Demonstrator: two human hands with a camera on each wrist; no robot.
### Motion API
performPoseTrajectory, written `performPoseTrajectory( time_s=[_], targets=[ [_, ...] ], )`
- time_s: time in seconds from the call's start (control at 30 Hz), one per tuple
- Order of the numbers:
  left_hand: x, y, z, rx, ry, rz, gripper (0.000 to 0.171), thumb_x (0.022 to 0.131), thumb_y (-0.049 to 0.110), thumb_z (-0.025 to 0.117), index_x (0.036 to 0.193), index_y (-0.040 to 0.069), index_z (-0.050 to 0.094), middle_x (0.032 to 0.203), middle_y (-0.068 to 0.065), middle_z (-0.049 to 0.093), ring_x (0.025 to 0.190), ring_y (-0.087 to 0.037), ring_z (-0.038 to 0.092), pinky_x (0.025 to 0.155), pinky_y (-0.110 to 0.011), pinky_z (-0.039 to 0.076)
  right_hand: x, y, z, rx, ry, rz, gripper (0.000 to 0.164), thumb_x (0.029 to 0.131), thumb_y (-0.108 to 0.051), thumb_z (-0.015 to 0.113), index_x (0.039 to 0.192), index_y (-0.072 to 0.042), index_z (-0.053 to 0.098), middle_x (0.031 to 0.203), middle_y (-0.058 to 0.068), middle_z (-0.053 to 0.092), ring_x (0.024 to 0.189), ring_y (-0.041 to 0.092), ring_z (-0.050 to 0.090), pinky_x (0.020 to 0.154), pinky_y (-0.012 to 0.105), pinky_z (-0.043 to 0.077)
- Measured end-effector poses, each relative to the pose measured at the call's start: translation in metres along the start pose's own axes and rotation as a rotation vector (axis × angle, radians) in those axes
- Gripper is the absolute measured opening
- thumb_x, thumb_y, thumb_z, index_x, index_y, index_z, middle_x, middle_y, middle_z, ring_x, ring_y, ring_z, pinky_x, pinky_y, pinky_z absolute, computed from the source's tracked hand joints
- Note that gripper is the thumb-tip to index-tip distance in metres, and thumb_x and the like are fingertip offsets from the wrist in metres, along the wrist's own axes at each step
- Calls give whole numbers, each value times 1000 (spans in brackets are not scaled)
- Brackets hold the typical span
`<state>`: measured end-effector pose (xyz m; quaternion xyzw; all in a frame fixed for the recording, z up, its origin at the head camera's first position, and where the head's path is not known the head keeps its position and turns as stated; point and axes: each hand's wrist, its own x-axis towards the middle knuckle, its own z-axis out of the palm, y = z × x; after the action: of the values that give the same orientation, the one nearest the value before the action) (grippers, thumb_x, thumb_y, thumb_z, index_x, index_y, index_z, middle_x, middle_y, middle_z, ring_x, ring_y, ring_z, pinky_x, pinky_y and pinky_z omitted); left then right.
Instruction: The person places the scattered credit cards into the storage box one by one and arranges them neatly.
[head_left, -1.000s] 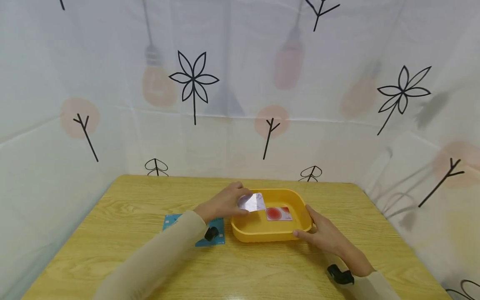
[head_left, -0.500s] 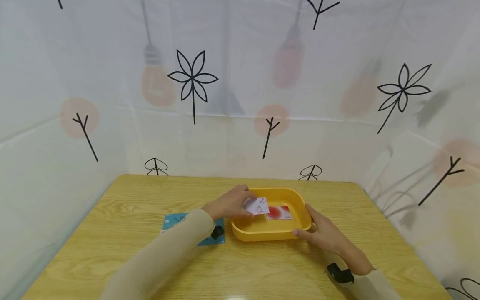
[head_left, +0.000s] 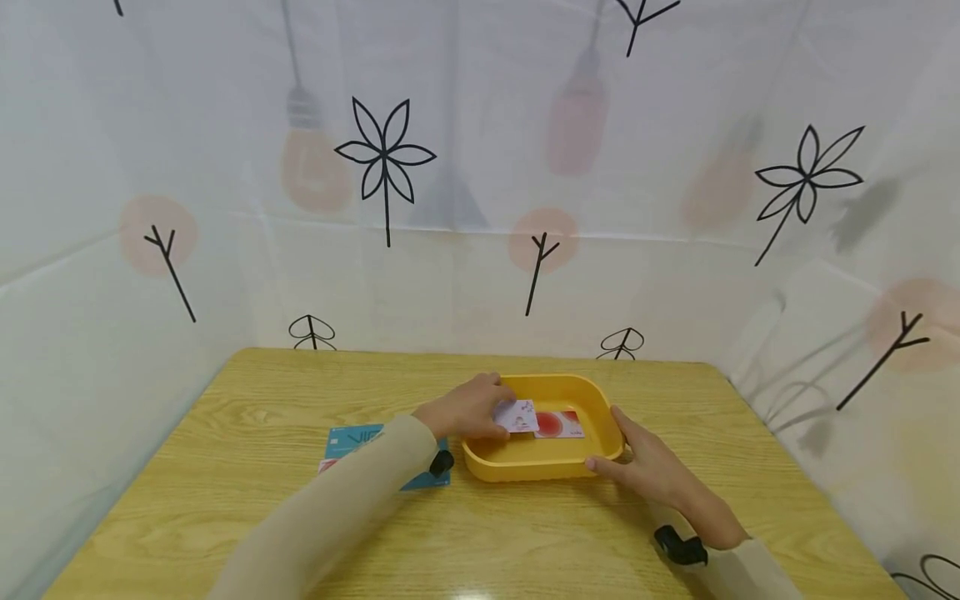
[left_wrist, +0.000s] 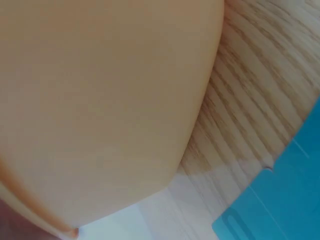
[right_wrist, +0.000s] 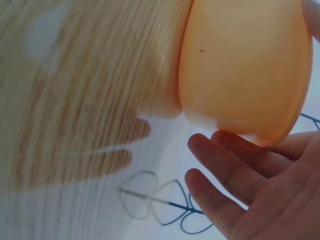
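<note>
My left hand (head_left: 474, 410) reaches over the left rim of a yellow plastic tray (head_left: 525, 471) and pinches a white card (head_left: 517, 416) with a pink floral pattern. The card is low inside the tray, its left part hidden by the fingers. Beside it on the tray floor lies a red and white card (head_left: 559, 425). My right hand (head_left: 648, 467) holds the tray's right end, thumb at the front rim and fingers along the outside. In the right wrist view several fingers (right_wrist: 225, 170) extend against and just below the tray's outer wall (right_wrist: 240, 65).
Left of the tray, a blue printed card or sheet (head_left: 352, 437) lies on the wooden table (head_left: 525, 542), partly under the left sleeve. A reddish edge (head_left: 326, 465) of something shows beside it. A white patterned cloth (head_left: 465, 283) hangs behind the table.
The left hand has moved slightly right and down with the white card, lowering it toward the tray floor beside the red card. The right hand stays at the tray's right end.
</note>
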<state>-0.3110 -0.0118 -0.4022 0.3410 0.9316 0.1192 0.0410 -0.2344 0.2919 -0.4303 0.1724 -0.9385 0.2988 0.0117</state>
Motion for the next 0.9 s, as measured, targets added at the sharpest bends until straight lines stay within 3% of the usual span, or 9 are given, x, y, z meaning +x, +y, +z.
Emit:
performPoseTrajectory(
  time_s=[0.6, 0.9],
  targets=[
    [4, 2, 3, 132, -30, -9, 57, 78, 43, 77, 127, 21, 60, 115, 0, 52, 100, -16, 46, 89, -30, 42, 1, -1, 0, -5, 0, 3, 105, 82, -56, 66, 148, 8, 16, 144, 29, 37, 125, 41, 45, 98, 59, 35],
    [5, 6, 4, 173, -69, -48, 55, 77, 44, 77, 125, 22, 61, 115, 0, 52, 103, -17, 47, 91, -33, 41, 0, -2, 0, -4, 1, 6, 105, 82, -56, 67, 149, 8, 17, 144, 29, 37, 124, 41, 46, 98, 59, 36]
  ],
)
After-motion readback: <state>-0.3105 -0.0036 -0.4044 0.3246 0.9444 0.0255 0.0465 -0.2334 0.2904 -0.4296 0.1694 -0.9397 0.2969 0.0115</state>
